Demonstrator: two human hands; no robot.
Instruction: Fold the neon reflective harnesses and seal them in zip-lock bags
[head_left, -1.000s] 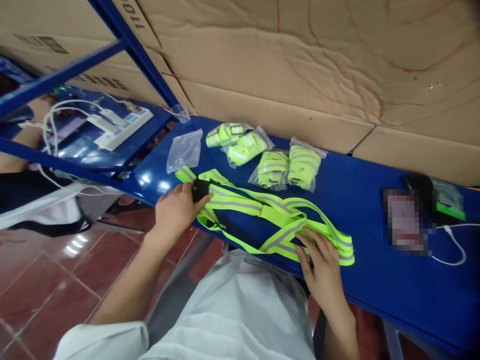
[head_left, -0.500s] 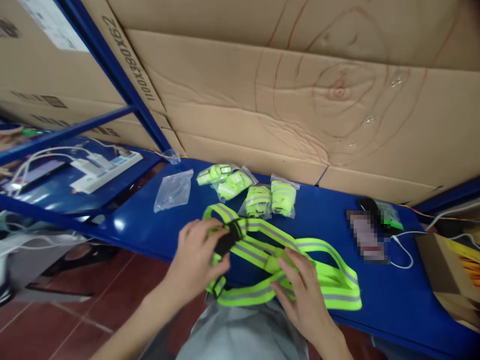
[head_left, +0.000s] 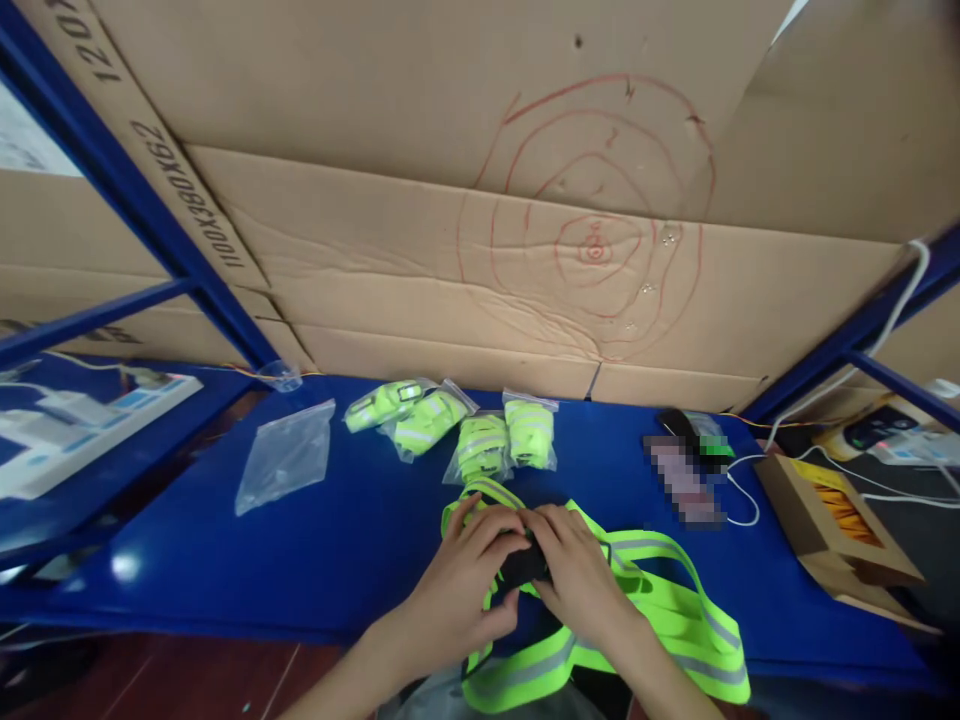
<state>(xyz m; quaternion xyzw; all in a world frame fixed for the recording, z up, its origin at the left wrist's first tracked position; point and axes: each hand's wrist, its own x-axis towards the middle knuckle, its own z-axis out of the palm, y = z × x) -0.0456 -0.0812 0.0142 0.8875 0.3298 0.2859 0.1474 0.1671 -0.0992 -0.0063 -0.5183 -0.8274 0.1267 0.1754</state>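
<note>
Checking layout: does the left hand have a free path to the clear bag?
Probably yes: only bare tabletop lies between left hand and clear bag, though it grips the buckle.

Glossy blue table (head_left: 225,560), woven cloth strap (head_left: 675,610), matt cardboard (head_left: 420,250).

Left of the reflective strap (head_left: 675,600) the tabletop (head_left: 360,540) is wide open. There's just an empty plastic bag (head_left: 285,455) lying flat further back on that side. Straight behind the strap, four bagged bundles (head_left: 480,445) sit in a row, with the cardboard wall (head_left: 420,260) close behind them. Right of the strap it's cramped: a blurred-out flat gadget (head_left: 682,480), a white cable (head_left: 739,500), and an open box (head_left: 832,520).
</note>
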